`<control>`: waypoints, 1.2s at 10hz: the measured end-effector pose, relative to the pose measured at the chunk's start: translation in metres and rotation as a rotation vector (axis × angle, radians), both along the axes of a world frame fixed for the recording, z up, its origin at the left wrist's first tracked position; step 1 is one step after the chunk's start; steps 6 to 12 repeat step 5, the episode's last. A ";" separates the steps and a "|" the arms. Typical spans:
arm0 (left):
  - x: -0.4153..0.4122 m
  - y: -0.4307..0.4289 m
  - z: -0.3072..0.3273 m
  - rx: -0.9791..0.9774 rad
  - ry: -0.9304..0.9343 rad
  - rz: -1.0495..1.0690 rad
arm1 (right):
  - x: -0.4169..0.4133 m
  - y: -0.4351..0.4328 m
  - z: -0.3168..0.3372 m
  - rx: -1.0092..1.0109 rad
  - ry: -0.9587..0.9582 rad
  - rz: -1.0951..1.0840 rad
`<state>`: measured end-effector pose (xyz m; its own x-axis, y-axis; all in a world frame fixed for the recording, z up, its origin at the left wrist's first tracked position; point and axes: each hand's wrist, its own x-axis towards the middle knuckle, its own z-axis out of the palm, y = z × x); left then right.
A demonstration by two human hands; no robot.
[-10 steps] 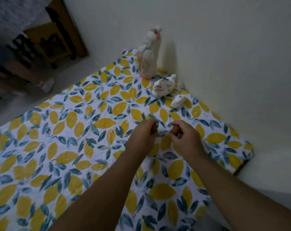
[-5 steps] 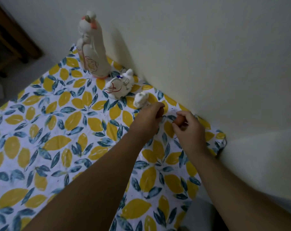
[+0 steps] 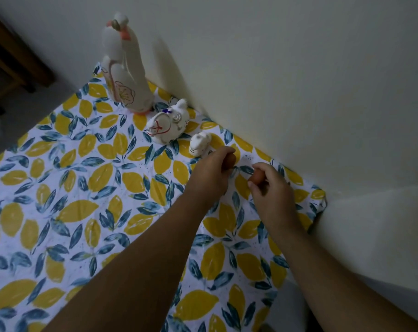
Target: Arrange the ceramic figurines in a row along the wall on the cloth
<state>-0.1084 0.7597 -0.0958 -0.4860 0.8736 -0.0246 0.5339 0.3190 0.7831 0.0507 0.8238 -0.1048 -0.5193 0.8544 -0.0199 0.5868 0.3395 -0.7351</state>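
Note:
Three white ceramic figurines stand in a line beside the wall on the lemon-print cloth (image 3: 88,188): a tall figurine (image 3: 126,75) farthest, a medium animal figurine (image 3: 168,125), then a small one (image 3: 199,143). My left hand (image 3: 212,173) is closed around a small brown figurine (image 3: 230,160), just right of the small white one and low over the cloth. My right hand (image 3: 270,185) pinches another small brown figurine (image 3: 257,177) a little farther right, near the wall. Both brown pieces are mostly hidden by fingers.
The pale wall (image 3: 298,80) runs diagonally along the cloth's far edge. The cloth's right corner (image 3: 321,197) ends at a pale ledge. Dark wooden furniture (image 3: 9,65) stands at the upper left beyond the cloth.
The view has swung closer to the wall and the row of figurines. Both hands have moved toward the wall, still holding the small brown pieces, the left one nearing the small white figurine.

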 end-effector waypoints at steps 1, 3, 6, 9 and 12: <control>0.002 0.000 -0.002 0.014 -0.005 0.022 | -0.001 0.003 -0.002 -0.003 -0.006 0.007; 0.003 0.000 -0.002 -0.026 0.015 0.019 | 0.000 0.005 -0.001 -0.003 -0.006 0.025; 0.003 -0.008 0.010 -0.061 0.065 0.022 | 0.001 0.001 0.006 0.122 -0.050 0.051; 0.003 -0.008 0.010 -0.061 0.065 0.022 | 0.001 0.001 0.006 0.122 -0.050 0.051; 0.003 -0.008 0.010 -0.061 0.065 0.022 | 0.001 0.001 0.006 0.122 -0.050 0.051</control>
